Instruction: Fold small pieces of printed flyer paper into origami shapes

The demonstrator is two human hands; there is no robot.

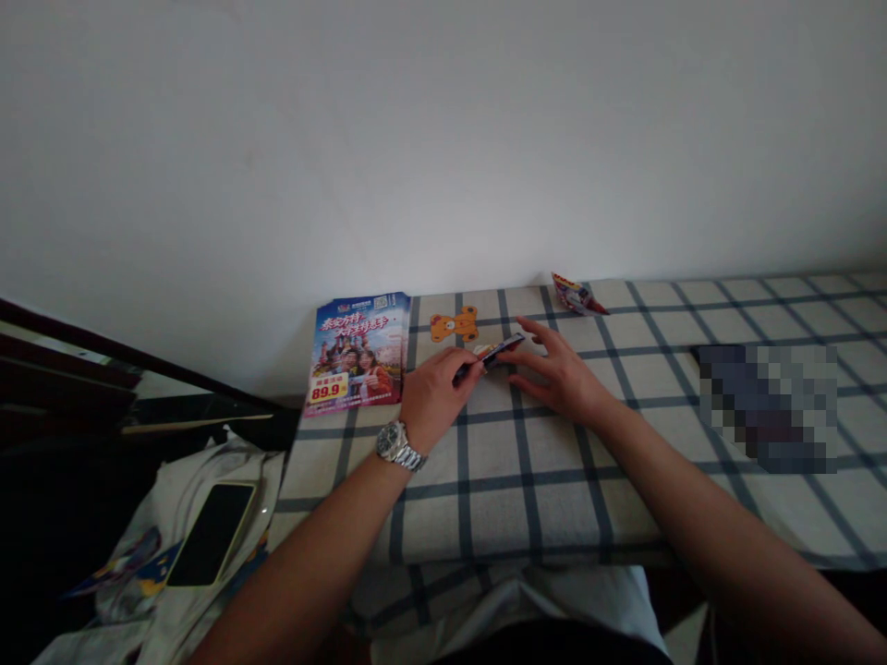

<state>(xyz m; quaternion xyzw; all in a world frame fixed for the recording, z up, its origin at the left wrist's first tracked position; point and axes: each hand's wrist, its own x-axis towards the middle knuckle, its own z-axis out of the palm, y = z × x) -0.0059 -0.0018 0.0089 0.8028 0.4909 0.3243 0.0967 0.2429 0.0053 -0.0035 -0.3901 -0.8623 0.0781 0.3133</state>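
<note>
My left hand (pixel 435 395), with a metal watch on the wrist, is closed in a pinch on a small folded piece of printed paper (pixel 500 349) that lies on the checked tablecloth (pixel 527 462). My right hand (pixel 558 369) rests beside it with fingers stretched out, the fingertips touching the paper's right end. A stack of colourful flyers (pixel 358 352) lies just left of my left hand.
An orange bear-shaped cutout (pixel 455 325) lies behind the hands near the wall. A folded paper shape (pixel 577 296) sits at the back right. A blurred dark patch (pixel 766 406) is on the right. A phone (pixel 211 534) rests on cloth at lower left, off the table.
</note>
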